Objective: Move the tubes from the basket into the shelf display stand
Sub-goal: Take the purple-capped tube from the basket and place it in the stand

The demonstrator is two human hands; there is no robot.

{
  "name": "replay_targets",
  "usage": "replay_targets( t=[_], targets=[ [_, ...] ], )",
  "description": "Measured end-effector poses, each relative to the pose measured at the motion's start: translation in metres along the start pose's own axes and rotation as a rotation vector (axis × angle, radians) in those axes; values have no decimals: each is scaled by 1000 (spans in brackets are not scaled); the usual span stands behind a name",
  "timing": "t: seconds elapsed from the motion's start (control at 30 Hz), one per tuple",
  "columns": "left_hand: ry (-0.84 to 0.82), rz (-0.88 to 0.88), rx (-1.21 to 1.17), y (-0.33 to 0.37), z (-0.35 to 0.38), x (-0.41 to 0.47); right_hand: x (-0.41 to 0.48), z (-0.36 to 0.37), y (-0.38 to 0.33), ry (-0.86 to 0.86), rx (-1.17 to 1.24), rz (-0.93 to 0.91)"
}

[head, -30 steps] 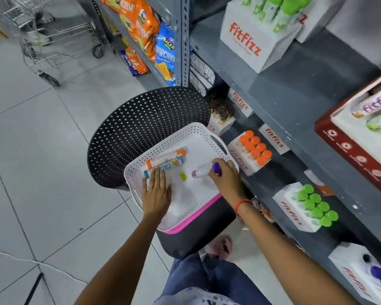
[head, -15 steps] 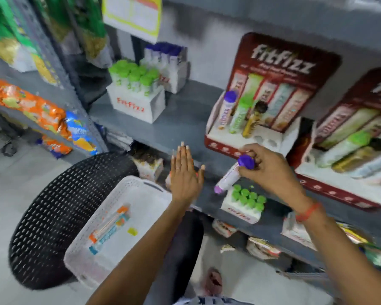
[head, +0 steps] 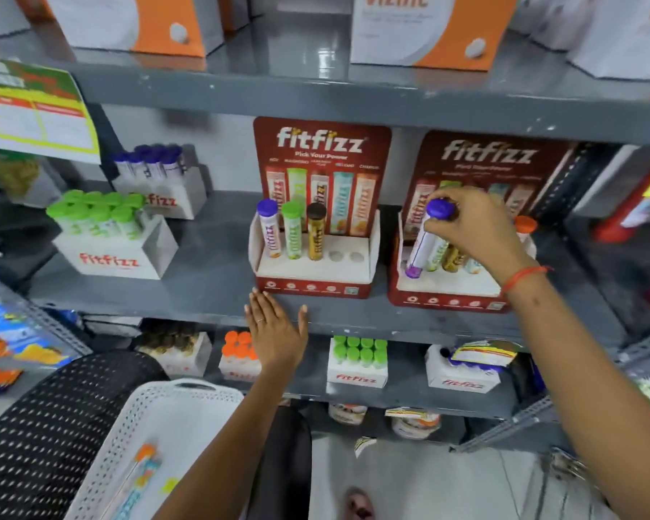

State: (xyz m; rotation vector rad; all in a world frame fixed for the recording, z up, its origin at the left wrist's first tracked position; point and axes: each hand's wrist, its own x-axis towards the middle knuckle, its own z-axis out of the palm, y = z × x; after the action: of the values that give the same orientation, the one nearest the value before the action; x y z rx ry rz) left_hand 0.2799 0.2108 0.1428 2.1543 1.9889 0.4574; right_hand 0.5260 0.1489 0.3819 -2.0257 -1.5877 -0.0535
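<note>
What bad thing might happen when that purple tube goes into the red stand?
The purple-capped white tube is tilted in the right hand, so it may miss its hole. It sits tight beside the green tube, which it might knock over. The left hand is off the right-side red cardboard stand, which may slide.

Purple cap and white body on the tube (head: pixel 426 238), held over a dark red display stand (head: pixel 447 294). White holey basket (head: pixel 203 399) on a black dotted chair (head: pixel 53 425). Green caps (head: pixel 94 210) in a white box at the grey shelf's (head: pixel 211 272) left end.

two free holes (head: pixel 346 256), shelf (head: pixel 353 95) overhead
</note>
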Motion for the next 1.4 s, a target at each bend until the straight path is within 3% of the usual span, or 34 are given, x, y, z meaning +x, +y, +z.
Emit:
replay_targets(
  t=[0.57, 0.8, 0.9, 1.0, 1.17, 1.3, 1.4],
  targets=[
    [-20, -16, 27, -1, 1, -2, 24, 36, 37, -176, -300, -18],
    [0, -27, 54, -1, 3, -1, 28, 32, 38, -279, -170, -2],
    [-5, -30, 56, -1, 4, 0, 28, 34, 39, -240, -317, 1],
    [-5, -31, 46, -2, 5, 0, 29, 37, 43, -205, -311, -25],
    [0, -26, 40, -3, 7, 1, 31, 35, 43, -293, -256, -22],
    [2, -31, 46, -2, 7, 1, 29, 37, 40, -245, -361, -92],
    [-4, -34, 36, -1, 6, 0, 31, 36, 44, -239, -289, -114]
  ],
)
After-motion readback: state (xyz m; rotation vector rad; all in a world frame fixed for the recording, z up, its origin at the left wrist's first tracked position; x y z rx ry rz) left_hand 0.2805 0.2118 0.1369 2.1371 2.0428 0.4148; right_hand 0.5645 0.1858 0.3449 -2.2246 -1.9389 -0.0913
